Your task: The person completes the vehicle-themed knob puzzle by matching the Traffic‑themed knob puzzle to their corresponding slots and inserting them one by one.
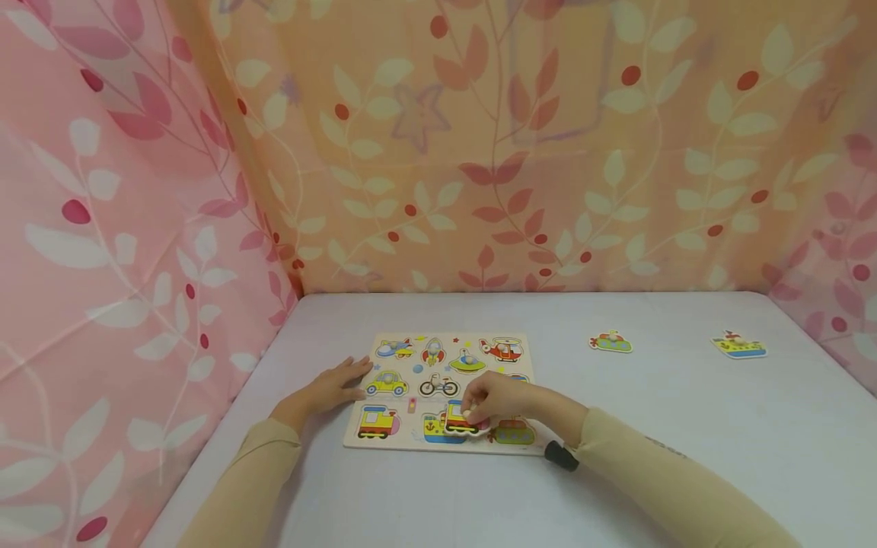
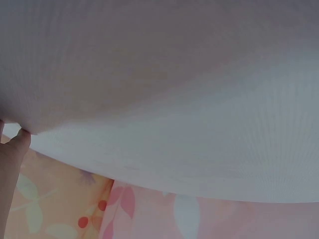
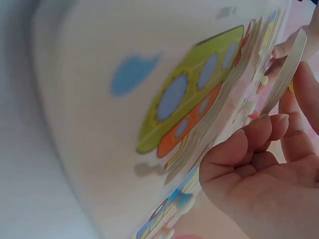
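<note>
A wooden peg puzzle board (image 1: 404, 443) printed with vehicles lies flat on the table. My right hand (image 1: 503, 394) pinches a train puzzle piece (image 1: 455, 422) by its small knob, over the board's lower row. The piece overlaps the printed ship (image 1: 432, 430) there. In the right wrist view the held piece (image 3: 285, 74) shows edge-on, tilted above the board, near the printed submarine (image 3: 189, 94). At the lower left of the board is a printed train (image 1: 375, 423). My left hand (image 1: 332, 387) rests at the board's left edge, fingers extended.
A loose submarine piece (image 1: 610, 342) and a loose ship piece (image 1: 740, 345) lie on the white table (image 1: 658, 396) to the right. Knobbed pieces such as the car (image 1: 387, 383) and bicycle (image 1: 439, 386) sit in the board. Floral curtains (image 1: 479, 152) surround the table.
</note>
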Demonstrator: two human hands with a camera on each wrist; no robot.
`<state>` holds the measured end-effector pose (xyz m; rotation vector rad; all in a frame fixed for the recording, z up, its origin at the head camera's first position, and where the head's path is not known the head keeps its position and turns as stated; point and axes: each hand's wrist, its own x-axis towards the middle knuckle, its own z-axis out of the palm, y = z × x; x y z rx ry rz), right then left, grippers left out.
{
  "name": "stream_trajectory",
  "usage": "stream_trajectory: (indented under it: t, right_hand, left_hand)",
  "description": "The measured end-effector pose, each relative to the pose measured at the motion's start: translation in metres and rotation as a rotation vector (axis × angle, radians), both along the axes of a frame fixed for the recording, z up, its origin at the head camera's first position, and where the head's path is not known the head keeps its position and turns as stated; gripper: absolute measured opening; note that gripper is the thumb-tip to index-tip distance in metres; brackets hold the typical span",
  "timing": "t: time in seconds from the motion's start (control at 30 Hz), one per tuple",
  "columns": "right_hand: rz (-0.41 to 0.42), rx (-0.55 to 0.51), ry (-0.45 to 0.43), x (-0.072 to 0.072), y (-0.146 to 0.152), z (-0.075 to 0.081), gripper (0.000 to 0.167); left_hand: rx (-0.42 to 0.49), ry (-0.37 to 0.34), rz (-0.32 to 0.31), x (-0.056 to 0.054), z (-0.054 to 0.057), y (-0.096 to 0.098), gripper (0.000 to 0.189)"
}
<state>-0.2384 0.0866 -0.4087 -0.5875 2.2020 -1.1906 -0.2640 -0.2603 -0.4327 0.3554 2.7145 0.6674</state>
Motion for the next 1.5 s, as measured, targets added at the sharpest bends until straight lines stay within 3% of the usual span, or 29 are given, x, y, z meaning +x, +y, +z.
stream_trajectory:
  t: [0.37, 0.63, 0.87, 1.23, 1.5]
  right_hand:
    - [0.019, 0.01, 0.066, -0.001, -0.013, -0.001, 0.004]
    - [-0.017, -0.003, -0.029, -0.002, -0.022, 0.002, 0.004]
    - [0.018, 0.016, 0.058, -0.009, -0.03, 0.004, 0.005]
    - [0.019, 0.057, 0.06, -0.016, -0.052, 0.005, 0.005]
    - [-0.04, 0.072, 0.001, -0.013, -0.071, 0.002, 0.004]
  left_hand:
    - [-0.011, -0.01, -0.001, -0.001, 0.0, 0.0, 0.07]
    - [-0.016, -0.023, 0.022, -0.001, 0.002, 0.0, 0.069]
    - [-0.01, -0.034, 0.044, -0.002, 0.002, 0.001, 0.07]
    - [-0.004, -0.031, 0.041, -0.001, 0.003, 0.002, 0.069]
    - [-0.007, -0.033, 0.034, -0.003, 0.003, 0.002, 0.069]
